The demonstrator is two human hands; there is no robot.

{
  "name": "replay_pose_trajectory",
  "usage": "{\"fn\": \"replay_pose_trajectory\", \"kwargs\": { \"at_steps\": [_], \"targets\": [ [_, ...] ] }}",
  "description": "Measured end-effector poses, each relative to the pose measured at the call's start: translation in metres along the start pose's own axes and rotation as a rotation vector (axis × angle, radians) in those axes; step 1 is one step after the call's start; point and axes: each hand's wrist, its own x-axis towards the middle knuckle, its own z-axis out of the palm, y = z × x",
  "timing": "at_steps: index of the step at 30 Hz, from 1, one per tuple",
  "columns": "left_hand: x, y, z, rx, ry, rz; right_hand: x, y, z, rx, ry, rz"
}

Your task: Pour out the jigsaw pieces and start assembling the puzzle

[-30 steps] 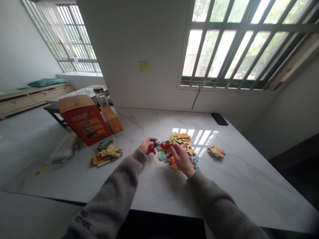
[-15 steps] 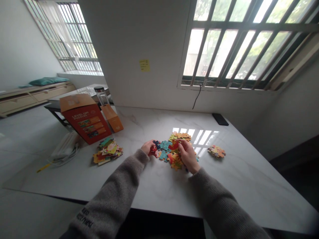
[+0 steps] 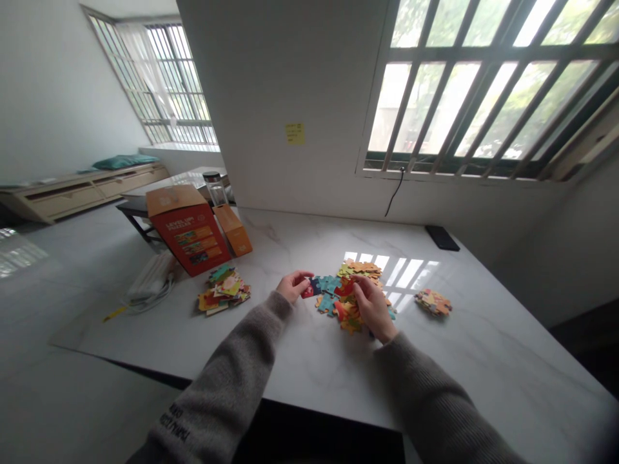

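My left hand (image 3: 293, 285) is closed, thumb and fingers pinching the left end of a dark blue and red puzzle piece (image 3: 312, 288). That piece meets teal puzzle pieces (image 3: 329, 284), which run on to a red and orange puzzle piece (image 3: 345, 285). My right hand (image 3: 374, 306) has its thumb and forefinger pressed together on the right edge of this red and orange piece. Under and beside my right hand lie more orange and red pieces (image 3: 351, 319). A pile of yellow and orange pieces (image 3: 365, 267) sits just behind it.
Another puzzle pile (image 3: 225, 291) lies left, and a small stack of pieces (image 3: 434, 302) right. A red puzzle box (image 3: 193, 238), a narrow orange box (image 3: 233, 230) and a glass bottle (image 3: 215, 189) stand back left. A white power strip with cable (image 3: 149, 280) and a black phone (image 3: 442, 238) flank the marble-patterned table (image 3: 309, 361).
The camera view has turned slightly left, so everything sits farther right. My left thumb now lies across the dark blue and red piece. The right hand keeps its pinch.
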Motion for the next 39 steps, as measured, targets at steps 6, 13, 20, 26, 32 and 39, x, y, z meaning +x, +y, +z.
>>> {"fn": "replay_pose_trajectory", "kwargs": {
  "at_steps": [6, 13, 20, 26, 32, 39],
  "targets": [
    [-0.020, 0.007, 0.006, 0.446, 0.006, 0.172, -0.001, -0.001, 0.000, -0.020, -0.024, 0.001],
    [-0.037, 0.021, -0.060, 0.460, 0.370, 0.221, -0.002, -0.004, -0.001, -0.041, -0.030, -0.001],
    [-0.047, 0.037, -0.178, 0.738, 0.780, 0.099, -0.004, -0.010, 0.002, -0.033, -0.031, 0.011],
    [-0.042, 0.039, -0.192, 0.990, 0.853, 0.079, -0.002, -0.004, 0.003, -0.063, -0.046, 0.002],
    [-0.039, 0.046, -0.117, 1.064, 0.588, 0.407, -0.001, 0.000, 0.005, -0.100, -0.035, -0.032],
    [-0.001, 0.014, 0.003, 0.914, -0.079, 0.392, 0.000, -0.003, 0.001, -0.135, -0.024, -0.001]
  ]
}}
